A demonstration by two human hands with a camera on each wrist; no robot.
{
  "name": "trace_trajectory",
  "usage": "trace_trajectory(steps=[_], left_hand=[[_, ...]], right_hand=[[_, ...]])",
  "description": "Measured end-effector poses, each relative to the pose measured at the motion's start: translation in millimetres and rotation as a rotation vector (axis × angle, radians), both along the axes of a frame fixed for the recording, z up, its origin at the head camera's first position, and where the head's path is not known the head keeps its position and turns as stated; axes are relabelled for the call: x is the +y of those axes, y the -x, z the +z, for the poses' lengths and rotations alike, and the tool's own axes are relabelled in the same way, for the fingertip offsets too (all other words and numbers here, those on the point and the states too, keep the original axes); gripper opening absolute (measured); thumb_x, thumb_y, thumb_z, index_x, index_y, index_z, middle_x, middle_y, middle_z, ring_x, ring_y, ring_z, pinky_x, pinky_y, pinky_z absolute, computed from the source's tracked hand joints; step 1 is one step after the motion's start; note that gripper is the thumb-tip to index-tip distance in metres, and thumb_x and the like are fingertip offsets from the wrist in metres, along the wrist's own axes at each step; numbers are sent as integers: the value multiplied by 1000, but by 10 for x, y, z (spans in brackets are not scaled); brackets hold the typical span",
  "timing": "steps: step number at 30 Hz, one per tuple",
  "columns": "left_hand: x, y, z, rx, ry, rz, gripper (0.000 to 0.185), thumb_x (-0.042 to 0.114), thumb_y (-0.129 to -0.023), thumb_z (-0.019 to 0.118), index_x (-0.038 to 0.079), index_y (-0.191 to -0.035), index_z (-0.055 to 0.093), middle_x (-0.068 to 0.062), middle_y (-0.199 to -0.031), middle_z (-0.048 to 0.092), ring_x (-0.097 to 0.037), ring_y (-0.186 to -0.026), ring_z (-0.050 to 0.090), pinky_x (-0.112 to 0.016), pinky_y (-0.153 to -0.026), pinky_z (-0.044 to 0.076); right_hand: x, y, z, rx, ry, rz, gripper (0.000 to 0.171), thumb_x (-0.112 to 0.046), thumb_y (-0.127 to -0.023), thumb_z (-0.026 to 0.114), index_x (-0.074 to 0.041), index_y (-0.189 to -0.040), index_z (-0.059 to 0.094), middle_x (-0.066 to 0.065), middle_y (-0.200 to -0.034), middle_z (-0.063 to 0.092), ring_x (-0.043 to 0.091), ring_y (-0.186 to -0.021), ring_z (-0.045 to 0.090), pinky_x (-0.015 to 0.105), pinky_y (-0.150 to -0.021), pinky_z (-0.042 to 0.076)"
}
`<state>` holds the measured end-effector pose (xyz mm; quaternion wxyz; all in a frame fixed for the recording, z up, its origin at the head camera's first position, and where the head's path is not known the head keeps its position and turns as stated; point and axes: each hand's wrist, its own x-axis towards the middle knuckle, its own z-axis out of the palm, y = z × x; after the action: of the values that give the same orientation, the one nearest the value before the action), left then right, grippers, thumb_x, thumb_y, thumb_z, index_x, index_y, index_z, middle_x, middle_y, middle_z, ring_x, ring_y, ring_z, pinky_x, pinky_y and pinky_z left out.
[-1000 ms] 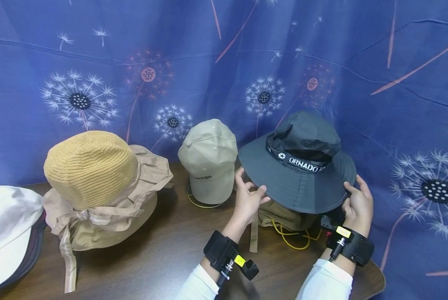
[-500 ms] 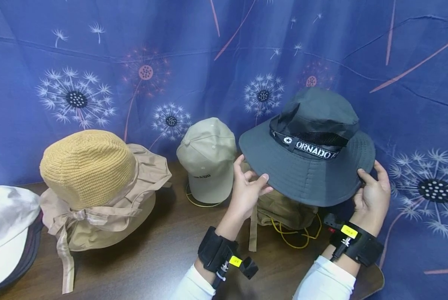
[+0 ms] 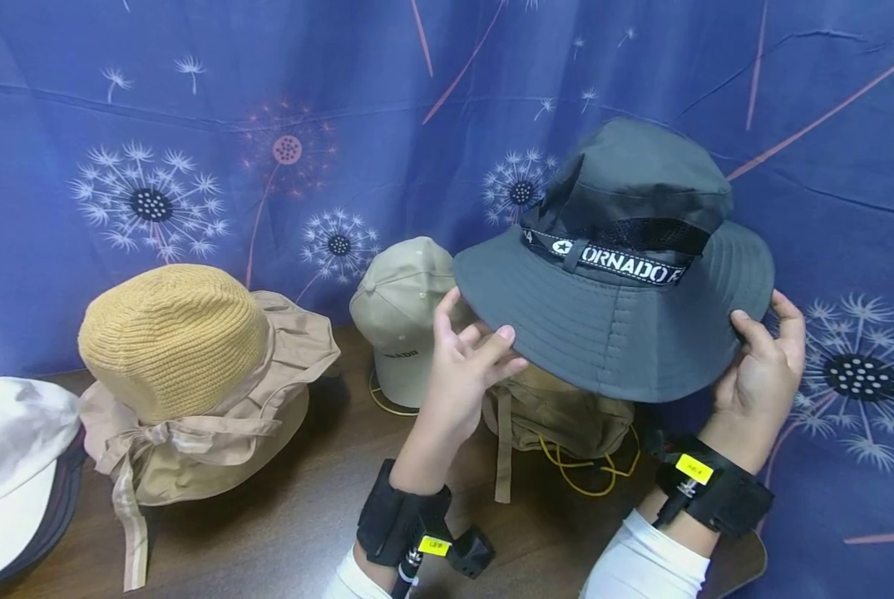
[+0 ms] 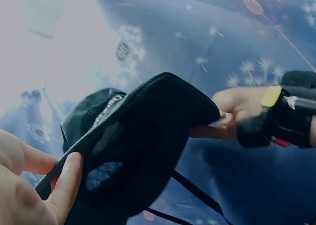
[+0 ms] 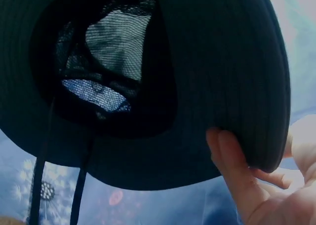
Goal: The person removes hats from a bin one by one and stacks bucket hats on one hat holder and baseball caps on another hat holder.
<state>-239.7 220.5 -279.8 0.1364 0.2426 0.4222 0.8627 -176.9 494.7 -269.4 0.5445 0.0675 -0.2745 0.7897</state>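
A dark grey wide-brimmed bucket hat (image 3: 626,333) with a lettered black band is held up in the air, crown upward. My left hand (image 3: 461,366) pinches the left side of its brim between thumb and fingers. On the right side, my right hand (image 3: 764,370) pinches the brim too. The right wrist view shows the underside of the bucket hat (image 5: 222,77), its mesh panels and two dark straps hanging down. Below it, a brown hat (image 3: 566,412) with a yellow cord lies on the table (image 3: 267,541), partly covered by the bucket hat and left hand.
A beige baseball cap (image 3: 402,308) stands behind my left hand. Further left sit a yellow knitted sun hat (image 3: 177,341) with a ribbon bow and, at the edge, a white cap (image 3: 12,449) over dark brims. A blue dandelion-print curtain (image 3: 387,125) hangs behind the table.
Both hands have lifted the bucket hat higher and closer, off the brown hat below. The right hand has moved up and right; the left hand has risen slightly and shifted left.
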Motion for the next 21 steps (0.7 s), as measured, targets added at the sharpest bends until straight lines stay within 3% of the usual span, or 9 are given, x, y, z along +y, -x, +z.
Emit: trace_trajectory(steps=[9, 15, 21], left_hand=[[-395, -80, 194, 36, -35, 34, 78, -2, -92, 54, 28, -150, 9, -18, -126, 55, -9, -83, 66, -21, -69, 59], [-671, -111, 283, 77, -33, 77, 73, -1, -92, 53, 32, -147, 18, -8, -112, 59, -10, -74, 66, -20, -65, 57], [-894, -92, 297, 106, -50, 113, 70, -2, -93, 47, 32, -146, 18, -3, -108, 59, -9, -77, 64, -20, -64, 56]], right_hand=[[-386, -75, 217, 71, -115, -44, 33, 21, -82, 53, 5, -111, 56, 19, -93, 62, 26, -75, 66, 29, -57, 56], [-650, -130, 331, 149, -166, 26, 36, 23, -82, 50, 4, -112, 54, 22, -93, 61, 28, -69, 66, 31, -54, 57], [-825, -137, 340, 109, -278, 75, 38, 20, -84, 52, -1, -115, 52, 20, -95, 57, 26, -68, 65, 30, -54, 57]])
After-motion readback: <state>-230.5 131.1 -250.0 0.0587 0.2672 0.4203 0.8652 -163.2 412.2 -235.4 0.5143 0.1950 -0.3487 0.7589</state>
